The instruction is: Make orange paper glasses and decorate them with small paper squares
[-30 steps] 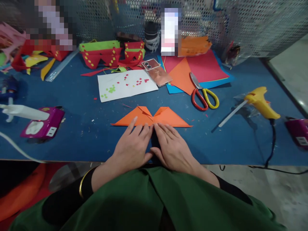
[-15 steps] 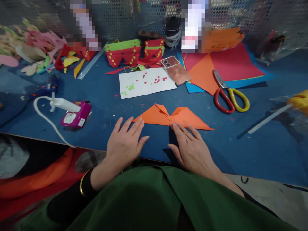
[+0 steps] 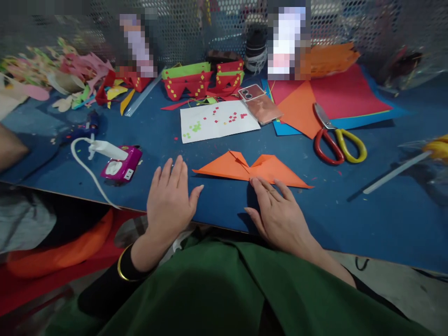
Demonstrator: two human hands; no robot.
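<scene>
A folded piece of orange paper [image 3: 227, 167], with two peaks and a notch between them, lies on the blue table in front of me. My right hand [image 3: 278, 207] rests flat with its fingertips on the paper's lower edge, near the middle. Left of the paper, apart from it, my left hand [image 3: 171, 193] is held open over the table with its fingers stretched out. Neither hand grasps anything. A white sheet [image 3: 196, 128] with small red and green paper bits lies just beyond the orange paper.
Scissors [image 3: 329, 135] with red and yellow handles lie to the right. A phone [image 3: 261, 102], coloured paper sheets [image 3: 346, 93] and red paper masks [image 3: 187, 84] are at the back. On the left are a purple power socket [image 3: 122, 165] with a white cord and another person's arm [image 3: 10, 148].
My left hand has come off the orange paper and moved left. My right hand stays on the paper. Another person's arm now shows at the left edge; the view has shifted slightly.
</scene>
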